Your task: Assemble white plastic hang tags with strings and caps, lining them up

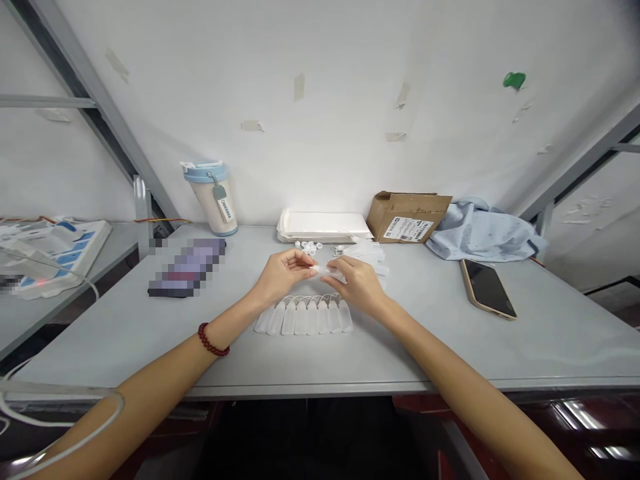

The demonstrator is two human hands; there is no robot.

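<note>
A small translucent plastic bottle (327, 272) lies sideways between my two hands, above the middle of the table. My right hand (361, 285) is closed round its body. At the neck end, my left hand (285, 272) pinches what looks like a small white cap, mostly hidden by the fingertips. Below the hands, several similar bottles (301, 320) lie side by side in a row, with white cord loops at their tops. Just behind the hands sits a cluster of loose white caps (311, 247). More translucent bottles (369, 251) are heaped behind my right hand, partly covered by it.
A white flat box (325, 227) and a cardboard box (407, 217) stand against the wall, beside a light blue cloth (487, 230). A phone (487, 288) lies right; a tumbler (213, 200) and a blurred-out purple item (189, 268) are left. A white cable (100, 427) crosses the lower left.
</note>
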